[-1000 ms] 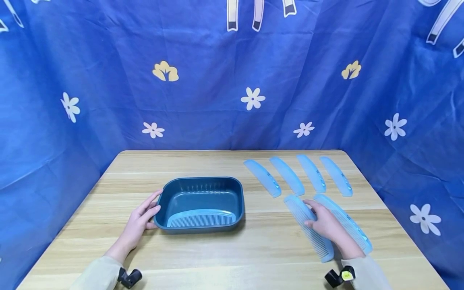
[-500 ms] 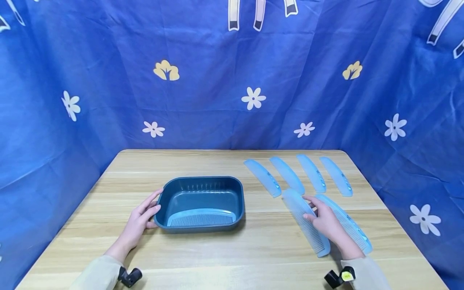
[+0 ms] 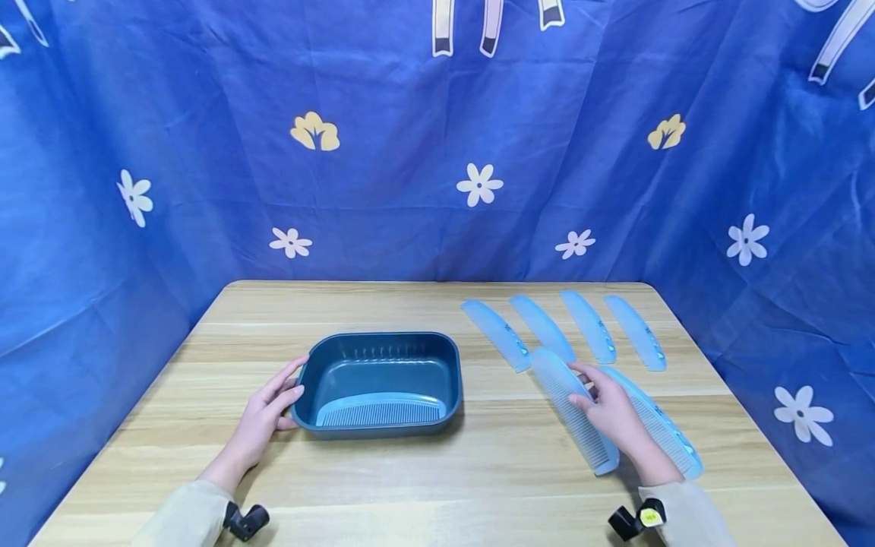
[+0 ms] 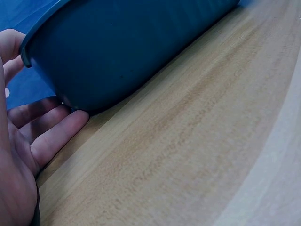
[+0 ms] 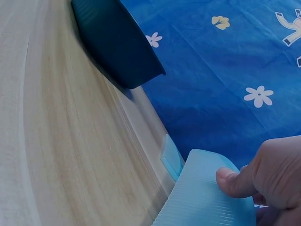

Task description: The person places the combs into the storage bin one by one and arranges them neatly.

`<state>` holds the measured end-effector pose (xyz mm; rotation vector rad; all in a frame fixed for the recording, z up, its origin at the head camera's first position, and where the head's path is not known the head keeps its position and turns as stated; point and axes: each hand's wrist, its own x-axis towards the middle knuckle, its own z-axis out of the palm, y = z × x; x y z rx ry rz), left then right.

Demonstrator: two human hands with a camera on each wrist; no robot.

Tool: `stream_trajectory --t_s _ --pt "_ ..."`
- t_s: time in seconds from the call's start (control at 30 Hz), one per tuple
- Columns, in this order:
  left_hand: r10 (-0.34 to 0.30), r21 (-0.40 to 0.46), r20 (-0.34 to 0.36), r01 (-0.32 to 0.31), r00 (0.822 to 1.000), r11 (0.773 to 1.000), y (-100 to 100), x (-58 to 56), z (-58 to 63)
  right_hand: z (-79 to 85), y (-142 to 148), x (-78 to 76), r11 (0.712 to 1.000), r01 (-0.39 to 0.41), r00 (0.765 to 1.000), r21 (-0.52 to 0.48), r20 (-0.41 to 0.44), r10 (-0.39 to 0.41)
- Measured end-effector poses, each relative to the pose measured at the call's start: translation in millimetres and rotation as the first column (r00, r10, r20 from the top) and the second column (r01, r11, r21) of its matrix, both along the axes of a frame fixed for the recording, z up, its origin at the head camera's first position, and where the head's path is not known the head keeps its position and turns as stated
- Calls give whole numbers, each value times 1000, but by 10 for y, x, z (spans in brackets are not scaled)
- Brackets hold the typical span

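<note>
My right hand (image 3: 611, 410) pinches a light-blue comb (image 3: 570, 410) between thumb and fingers along its back. In the right wrist view the comb's teeth side (image 5: 197, 193) faces the camera, thumb laid on it. Another comb (image 3: 656, 418) lies partly behind that hand on the table. At the left end of a dark teal basin (image 3: 379, 433), my left hand (image 3: 263, 414) holds the rim. The left wrist view has lower fingers (image 4: 61, 134) against the basin's underside corner. One comb (image 3: 383, 410) lies inside the basin, along its near wall.
Several more combs lie slanted in a row at the back right, among them a leftmost comb (image 3: 495, 334) and a rightmost comb (image 3: 636, 334). A blue patterned curtain (image 3: 410, 152) stands behind and beside the wooden table (image 3: 410, 501).
The gripped comb has risen off the table, shifting slightly left and away from the person, with the right hand tightening on it. The left hand and basin stay in place.
</note>
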<state>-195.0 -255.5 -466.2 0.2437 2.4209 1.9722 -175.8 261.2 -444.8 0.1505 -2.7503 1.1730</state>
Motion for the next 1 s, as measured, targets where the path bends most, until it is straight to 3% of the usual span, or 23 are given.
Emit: stream_trajectory --t_s 1.0 --pt "22 2 20 -22 1000 1000 0 -12 -13 165 -253 -126 999 -48 991 -12 -126 46"
